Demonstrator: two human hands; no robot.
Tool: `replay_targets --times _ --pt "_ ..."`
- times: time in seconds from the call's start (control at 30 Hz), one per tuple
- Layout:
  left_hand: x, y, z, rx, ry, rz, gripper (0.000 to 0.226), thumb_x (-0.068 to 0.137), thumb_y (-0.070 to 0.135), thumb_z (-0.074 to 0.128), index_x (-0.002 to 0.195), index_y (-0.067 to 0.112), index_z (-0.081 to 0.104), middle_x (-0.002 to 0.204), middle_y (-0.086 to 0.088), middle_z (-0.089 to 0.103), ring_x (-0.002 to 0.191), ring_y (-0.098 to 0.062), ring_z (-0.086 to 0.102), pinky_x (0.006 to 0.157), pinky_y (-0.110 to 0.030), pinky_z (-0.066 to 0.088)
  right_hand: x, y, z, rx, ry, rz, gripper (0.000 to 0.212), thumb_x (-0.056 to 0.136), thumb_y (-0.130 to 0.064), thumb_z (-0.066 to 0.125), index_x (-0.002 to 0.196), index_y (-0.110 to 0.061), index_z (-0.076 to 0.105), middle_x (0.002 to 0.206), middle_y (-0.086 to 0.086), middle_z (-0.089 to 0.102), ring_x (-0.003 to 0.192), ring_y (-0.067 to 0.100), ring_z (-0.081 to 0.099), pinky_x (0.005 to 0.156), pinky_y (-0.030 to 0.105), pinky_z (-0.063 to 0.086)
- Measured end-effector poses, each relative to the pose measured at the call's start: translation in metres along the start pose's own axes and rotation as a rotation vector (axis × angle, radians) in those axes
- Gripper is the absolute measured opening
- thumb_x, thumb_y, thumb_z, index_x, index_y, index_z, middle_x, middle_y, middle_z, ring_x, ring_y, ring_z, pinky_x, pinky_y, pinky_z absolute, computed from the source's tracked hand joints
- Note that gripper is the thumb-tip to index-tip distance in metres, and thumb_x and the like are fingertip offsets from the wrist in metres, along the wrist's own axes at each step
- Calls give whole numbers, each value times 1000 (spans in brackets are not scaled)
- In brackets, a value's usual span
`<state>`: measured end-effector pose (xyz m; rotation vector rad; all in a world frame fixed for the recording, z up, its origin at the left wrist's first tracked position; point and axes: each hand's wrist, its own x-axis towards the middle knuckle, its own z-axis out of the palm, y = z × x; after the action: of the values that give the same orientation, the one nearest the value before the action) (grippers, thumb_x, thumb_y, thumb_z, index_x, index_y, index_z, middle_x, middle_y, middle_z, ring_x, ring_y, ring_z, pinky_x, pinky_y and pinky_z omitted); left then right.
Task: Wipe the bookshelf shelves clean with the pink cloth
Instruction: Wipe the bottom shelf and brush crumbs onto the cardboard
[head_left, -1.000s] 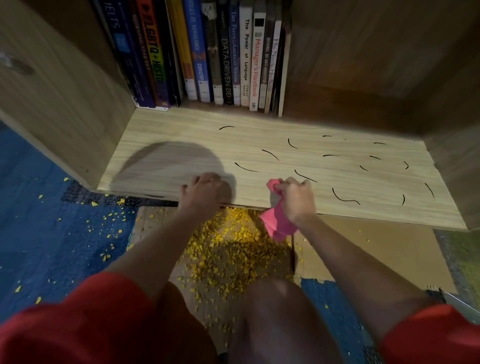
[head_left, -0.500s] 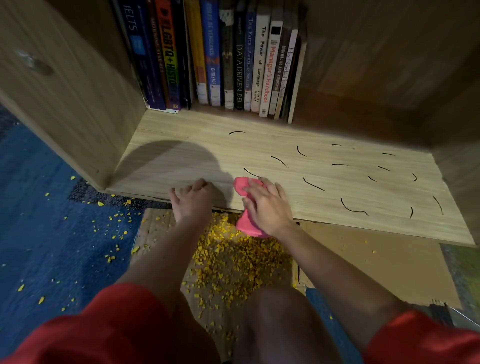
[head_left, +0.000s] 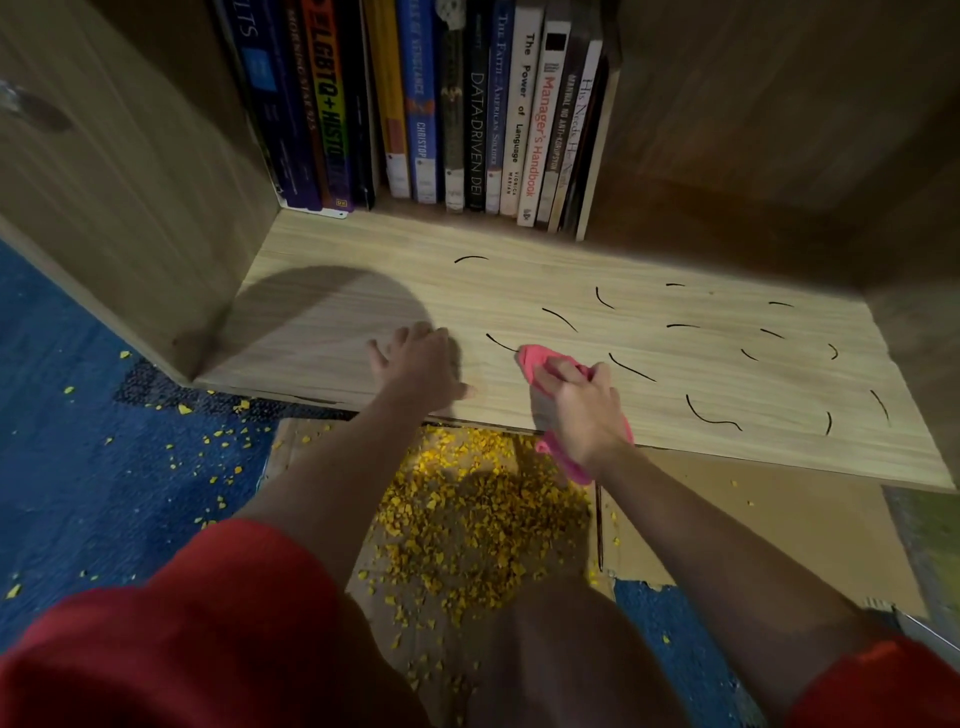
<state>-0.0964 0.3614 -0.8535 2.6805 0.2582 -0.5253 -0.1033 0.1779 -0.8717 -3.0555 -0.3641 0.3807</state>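
Right hand (head_left: 579, 410) working the pink cloth (head_left: 540, 358) at the near edge of the bottom shelf (head_left: 727, 457), about mid-width.
Fingers are curled tight round the bunched cloth, pressing it onto the board. The cloth's far tip touches one of the black squiggles (head_left: 632, 368) and its tail hangs off the near edge. Left hand (head_left: 421, 366) is just left of it, flat on the board, fingers spread, holding nothing. Squiggles cover the right half. Books (head_left: 467, 104) stand upright at the far left. Yellow crumbs (head_left: 467, 519) are piled on cardboard (head_left: 779, 519) below the edge, with some on the blue carpet (head_left: 104, 493).
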Motion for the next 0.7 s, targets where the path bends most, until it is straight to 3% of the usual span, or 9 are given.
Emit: replay_targets --times 0.13,0.3,0.47,0.6,0.7 --pt "17 2 4 124 -40 32 89 68 46 77 140 15 35 152 -6 22 140 -30 20 109 -62 -4 1 -15 2 -14 6 2 69 82 -12 63 142 -26 32 146 -4 30 118 32 30 91 40 36" --pt "26 12 8 243 -70 -27 83 66 47 78 134 15 43 146 -7 30 137 -34 25 108 -62 -6 -2 -5 -3 -70 -47 11 73 82 -23 68 143 -24 28 144 -2 29 122 32 28 99 42 34" --pt "30 14 11 252 -52 -54 88 68 46 77 138 12 38 144 -7 32 137 -34 26 108 -62 -6 38 -24 -13 -20 -58 57 73 82 -17 66 144 -24 27 146 0 26 126 33 26 97 42 36" --pt "29 12 9 236 -55 -35 88 66 47 78 137 12 39 144 -8 30 136 -33 26 108 -64 -4 1 -22 -1 -58 -51 -49 80 80 -18 68 145 -23 21 152 -3 12 123 32 27 95 40 36" --pt "30 13 8 233 -55 -36 89 67 45 79 139 12 37 145 -8 30 137 -32 26 108 -63 -2 6 -15 -4 -89 -66 -93 83 78 -22 71 145 -22 22 152 -6 12 122 31 28 96 41 36"
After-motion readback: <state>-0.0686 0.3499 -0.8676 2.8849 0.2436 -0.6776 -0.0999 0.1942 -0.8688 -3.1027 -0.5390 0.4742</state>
